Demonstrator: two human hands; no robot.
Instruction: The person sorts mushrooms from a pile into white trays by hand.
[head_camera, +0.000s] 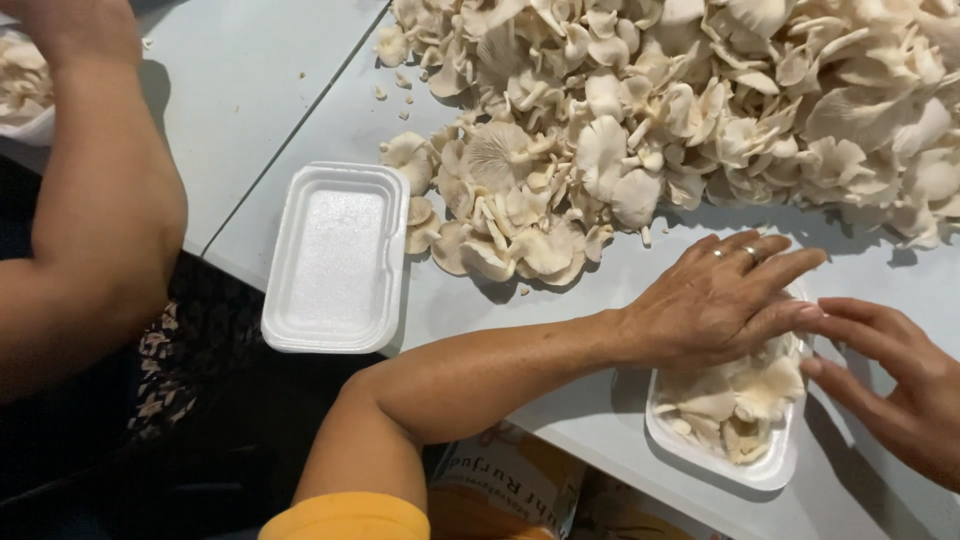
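We see our left hand (715, 300) lying flat, palm down, on top of a white foam tray (765, 468) filled with pale oyster mushrooms (730, 400) — fingers stretched out and pressing on the contents, not curled around anything. Two rings sit on its fingers. Our right hand (890, 385) comes in from the right edge, fingers open and extended, its fingertips meeting those of the left hand at the tray's far right corner; it grips nothing that we can make out. The filled tray sits near the front edge of the pale grey table (560, 300), low and right in the view.

To the left, just beside our left forearm, an empty foam tray (335, 258) rests with its near end hanging slightly over the table's edge. Behind it and across the upper part of the table spreads a big loose heap of mushrooms (680, 110), with a few stray bits scattered around it.

At the far left — another person's bare arm (95, 220) reaches up toward the table corner; its hand is out of sight.
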